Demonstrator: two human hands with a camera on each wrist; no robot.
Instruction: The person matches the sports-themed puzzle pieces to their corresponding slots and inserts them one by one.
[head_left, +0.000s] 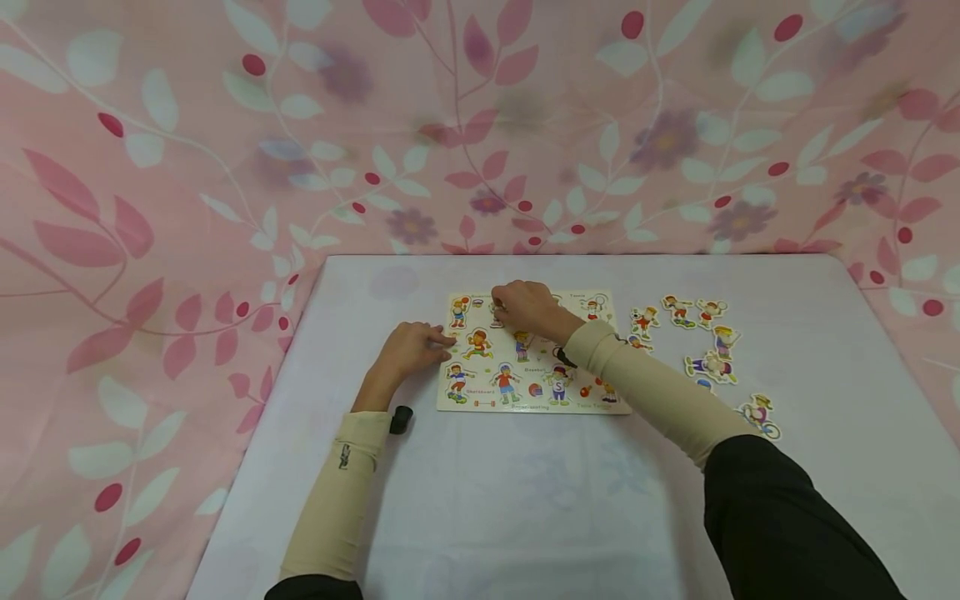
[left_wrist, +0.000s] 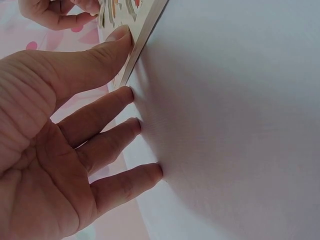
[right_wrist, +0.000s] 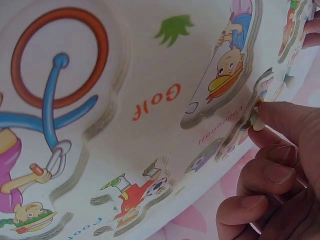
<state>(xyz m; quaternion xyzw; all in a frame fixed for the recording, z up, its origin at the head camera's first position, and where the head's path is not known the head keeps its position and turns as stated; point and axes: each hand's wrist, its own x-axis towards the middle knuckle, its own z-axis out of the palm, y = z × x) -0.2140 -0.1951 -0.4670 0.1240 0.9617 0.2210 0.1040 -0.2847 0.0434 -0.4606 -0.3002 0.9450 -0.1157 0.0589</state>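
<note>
A pale wooden picture puzzle board [head_left: 444, 392] with sports figures and printed words lies on the table. My right hand [head_left: 528, 310] is over its upper part. In the right wrist view, that hand's thumb and forefinger pinch a small puzzle piece [right_wrist: 257, 121] at a figure-shaped recess near the word "Volleyball"; the fingers hide most of the piece. At the board's left edge is my left hand [head_left: 411, 346]. In the left wrist view, its thumb rests on the board's rim [left_wrist: 150, 35], while the other visible fingers [left_wrist: 117, 190] reach fairly straight down to the tablecloth.
To the right of the board lie several loose figure pieces, among them a cyclist [head_left: 761, 415] and a footballer [head_left: 643, 322]. My right forearm partly covers some. A white cloth [head_left: 480, 508] covers the table; a pink floral curtain [head_left: 480, 125] hangs behind.
</note>
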